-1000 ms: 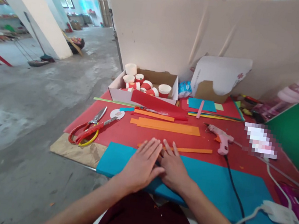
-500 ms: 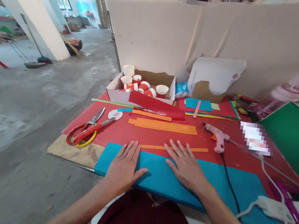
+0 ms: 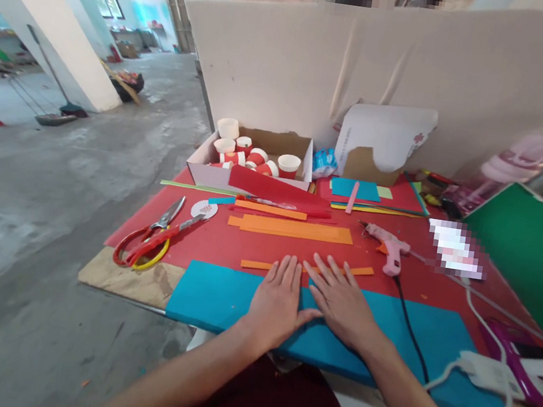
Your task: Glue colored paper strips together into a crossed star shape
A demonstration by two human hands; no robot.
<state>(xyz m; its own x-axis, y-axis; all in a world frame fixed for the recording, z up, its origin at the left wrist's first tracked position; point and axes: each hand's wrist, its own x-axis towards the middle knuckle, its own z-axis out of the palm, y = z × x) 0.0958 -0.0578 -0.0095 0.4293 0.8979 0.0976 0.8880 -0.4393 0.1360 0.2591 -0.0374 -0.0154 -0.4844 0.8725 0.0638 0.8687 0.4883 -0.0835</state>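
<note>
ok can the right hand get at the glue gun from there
Probably yes: the right hand rests over the blue sheet, and nothing upright stands between it and the glue gun.

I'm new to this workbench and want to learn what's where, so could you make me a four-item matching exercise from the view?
Things:
1. Glue gun
2. Paper cups
3. Blue sheet
4. Scissors

Places and states:
A. Beneath the left hand and the right hand
B. Metal-bladed, lying to the left of both hands
C. Pink, with a black cord
D. Inside an open cardboard box

Right pairs: 1-C, 2-D, 3-A, 4-B
</note>
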